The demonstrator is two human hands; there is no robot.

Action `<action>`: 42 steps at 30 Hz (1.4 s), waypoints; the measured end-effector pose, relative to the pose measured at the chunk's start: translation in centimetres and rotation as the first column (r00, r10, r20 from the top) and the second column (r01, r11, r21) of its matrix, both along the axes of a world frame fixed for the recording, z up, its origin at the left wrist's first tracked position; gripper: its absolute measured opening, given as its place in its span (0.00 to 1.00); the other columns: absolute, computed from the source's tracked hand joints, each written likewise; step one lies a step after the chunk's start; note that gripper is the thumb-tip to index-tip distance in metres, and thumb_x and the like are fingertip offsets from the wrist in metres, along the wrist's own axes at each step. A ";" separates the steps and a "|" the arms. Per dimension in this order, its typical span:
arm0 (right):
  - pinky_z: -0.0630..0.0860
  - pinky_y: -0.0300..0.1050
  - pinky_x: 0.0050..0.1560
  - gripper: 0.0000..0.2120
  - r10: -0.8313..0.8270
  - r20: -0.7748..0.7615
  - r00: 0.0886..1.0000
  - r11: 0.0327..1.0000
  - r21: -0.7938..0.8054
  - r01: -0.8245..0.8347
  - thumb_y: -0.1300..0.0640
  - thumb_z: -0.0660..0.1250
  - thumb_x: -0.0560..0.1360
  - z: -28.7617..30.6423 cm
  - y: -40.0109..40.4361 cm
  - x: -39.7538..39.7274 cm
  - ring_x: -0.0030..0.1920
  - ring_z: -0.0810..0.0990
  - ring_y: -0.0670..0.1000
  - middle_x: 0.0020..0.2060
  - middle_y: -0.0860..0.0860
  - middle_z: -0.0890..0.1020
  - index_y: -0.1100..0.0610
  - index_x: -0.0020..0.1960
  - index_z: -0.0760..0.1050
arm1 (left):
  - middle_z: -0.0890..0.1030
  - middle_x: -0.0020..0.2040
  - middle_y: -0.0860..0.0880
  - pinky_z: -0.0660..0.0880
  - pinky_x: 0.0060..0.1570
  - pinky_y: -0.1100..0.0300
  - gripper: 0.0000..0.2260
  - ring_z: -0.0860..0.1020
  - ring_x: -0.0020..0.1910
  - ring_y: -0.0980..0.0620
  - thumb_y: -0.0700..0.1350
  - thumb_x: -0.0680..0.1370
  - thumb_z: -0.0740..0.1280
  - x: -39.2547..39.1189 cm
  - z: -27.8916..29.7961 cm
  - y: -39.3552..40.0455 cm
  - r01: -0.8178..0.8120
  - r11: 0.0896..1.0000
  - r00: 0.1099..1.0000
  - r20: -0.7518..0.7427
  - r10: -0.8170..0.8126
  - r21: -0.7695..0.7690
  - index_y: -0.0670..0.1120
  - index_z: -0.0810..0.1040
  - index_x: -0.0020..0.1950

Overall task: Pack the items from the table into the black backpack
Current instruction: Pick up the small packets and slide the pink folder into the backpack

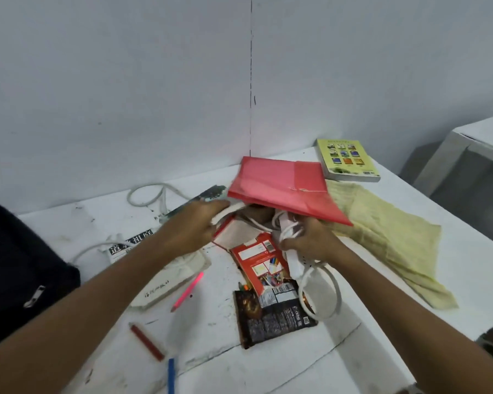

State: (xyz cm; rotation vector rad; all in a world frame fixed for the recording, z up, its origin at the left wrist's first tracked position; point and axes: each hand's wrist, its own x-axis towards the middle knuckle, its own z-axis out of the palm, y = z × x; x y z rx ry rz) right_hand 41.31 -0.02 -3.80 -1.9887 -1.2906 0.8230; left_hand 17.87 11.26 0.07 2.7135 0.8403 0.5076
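A person leans over a white table (382,294), both bare arms stretched toward its middle. The left hand (194,226) curls its fingers around a loop of white cable (322,291) beside the lower edge of a tilted red folder (282,186). The right hand (310,240) grips a bunched coil of the same cable, fingers wrapped tight; one loop hangs over a dark snack packet (271,319). A red crayon box (259,260) lies between the hands. The black backpack (15,265) sits at the table's left edge. A yellow cloth (390,237) spreads toward the right edge, a yellow book (347,160) near the far right corner
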 end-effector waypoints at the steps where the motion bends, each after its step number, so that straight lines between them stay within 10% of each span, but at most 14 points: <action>1: 0.75 0.43 0.42 0.18 -0.013 0.044 0.999 1.000 -0.002 0.013 0.55 0.77 0.65 0.2 0.4 0.4 0.43 0.79 0.49 0.43 0.47 0.79 0.51 0.50 0.73 | 0.79 0.61 0.42 0.73 0.51 0.59 0.24 0.79 0.55 0.43 0.33 0.75 0.65 -0.6 -0.2 1.0 0.006 1.000 1.000 -0.031 -0.005 0.014 0.45 0.72 0.70; 11: 0.76 0.45 0.40 0.22 0.058 0.444 0.894 0.997 -0.066 -0.032 0.61 0.73 0.68 1.7 2.4 4.1 0.43 0.79 0.53 0.46 0.52 0.81 0.57 0.61 0.75 | 0.67 0.74 0.45 0.67 0.69 0.46 0.34 0.65 0.73 0.45 0.30 0.70 0.65 -3.7 -4.2 5.5 0.102 0.982 0.929 -0.368 -0.037 0.159 0.49 0.65 0.75; 14: 0.78 0.47 0.41 0.24 0.103 0.766 0.635 0.994 -0.098 -0.043 0.58 0.69 0.72 2.6 1.9 3.0 0.45 0.81 0.57 0.49 0.53 0.81 0.51 0.66 0.71 | 0.48 0.79 0.50 0.49 0.75 0.42 0.39 0.45 0.78 0.45 0.44 0.73 0.68 -2.0 -2.9 3.6 0.002 1.000 0.803 -0.596 -0.009 -0.011 0.54 0.49 0.79; 18: 0.72 0.46 0.38 0.20 0.147 0.909 0.390 0.988 -0.113 -0.110 0.60 0.67 0.72 4.3 0.8 0.4 0.47 0.81 0.56 0.50 0.52 0.81 0.53 0.64 0.71 | 0.46 0.79 0.50 0.42 0.75 0.43 0.36 0.41 0.77 0.49 0.53 0.75 0.67 2.2 -2.4 -1.1 0.222 0.973 0.844 -0.488 -0.222 -0.059 0.56 0.50 0.78; 21: 0.76 0.44 0.43 0.12 0.361 0.785 0.503 0.926 -0.237 -0.294 0.58 0.70 0.72 5.3 -0.2 -1.2 0.47 0.80 0.53 0.47 0.51 0.80 0.56 0.56 0.77 | 0.51 0.79 0.51 0.37 0.72 0.40 0.27 0.44 0.78 0.49 0.57 0.79 0.60 4.3 -4.5 -1.9 0.360 0.932 0.765 -0.562 -0.314 -0.031 0.57 0.57 0.77; 24: 0.75 0.44 0.45 0.11 0.630 0.321 0.707 0.763 -0.429 -0.484 0.54 0.74 0.70 5.2 -1.5 -2.7 0.45 0.77 0.49 0.39 0.42 0.75 0.56 0.49 0.78 | 0.47 0.79 0.46 0.29 0.69 0.43 0.26 0.42 0.77 0.41 0.62 0.81 0.47 4.5 -6.5 -0.9 0.338 0.936 0.739 -0.644 -0.198 0.099 0.57 0.51 0.78; 31: 0.68 0.42 0.34 0.28 0.672 0.289 0.682 0.697 -0.559 -0.450 0.48 0.78 0.63 2.1 -3.0 -3.7 0.46 0.74 0.51 0.50 0.51 0.75 0.54 0.56 0.69 | 0.49 0.79 0.44 0.33 0.65 0.27 0.26 0.38 0.77 0.44 0.60 0.81 0.49 4.7 -7.2 0.1 0.221 0.945 0.797 -0.603 -0.034 0.240 0.53 0.55 0.78; 42: 0.64 0.37 0.30 0.18 0.745 0.045 0.665 0.627 -0.385 -0.677 0.63 0.76 0.66 2.7 -1.4 -3.0 0.29 0.69 0.41 0.29 0.43 0.71 0.53 0.34 0.66 | 0.62 0.76 0.46 0.43 0.70 0.30 0.20 0.47 0.78 0.45 0.53 0.80 0.61 4.1 -6.2 0.1 0.234 0.968 0.900 -0.398 -0.180 0.093 0.50 0.70 0.72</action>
